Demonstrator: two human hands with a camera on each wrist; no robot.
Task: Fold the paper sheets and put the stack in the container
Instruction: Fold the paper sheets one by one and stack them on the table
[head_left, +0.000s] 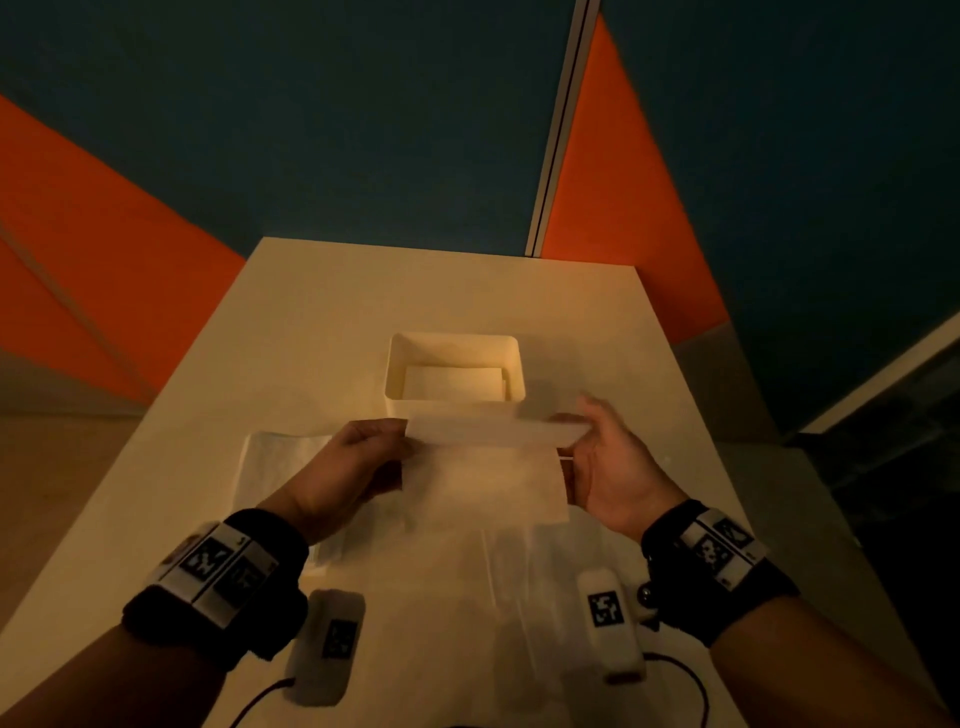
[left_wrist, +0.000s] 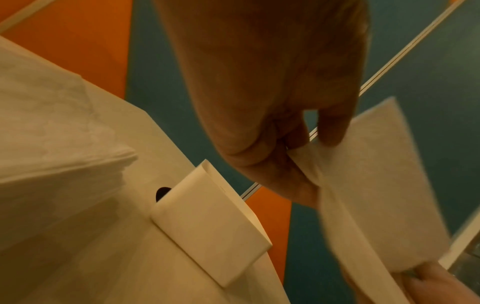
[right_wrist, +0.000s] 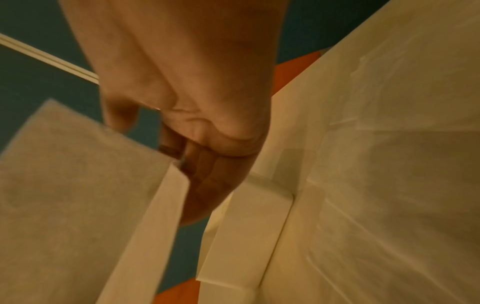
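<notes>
A thin white paper sheet (head_left: 488, 467) hangs in the air in front of me, its top part bent over toward me. My left hand (head_left: 363, 457) pinches its left end (left_wrist: 306, 156) and my right hand (head_left: 597, 457) pinches its right end (right_wrist: 176, 164). Beyond the sheet stands a white rectangular container (head_left: 454, 340) with folded paper (head_left: 452, 382) lying inside. A stack of unfolded sheets (head_left: 270, 462) lies on the table to the left, partly under my left forearm; it shows as a thick pile (left_wrist: 59, 133) in the left wrist view.
The white table (head_left: 363, 291) ends at blue and orange partition walls (head_left: 311, 130). Two white tagged devices (head_left: 332, 644) (head_left: 608, 623) with cables lie at the near edge. A thin sheet (head_left: 498, 571) lies flat on the table under my hands.
</notes>
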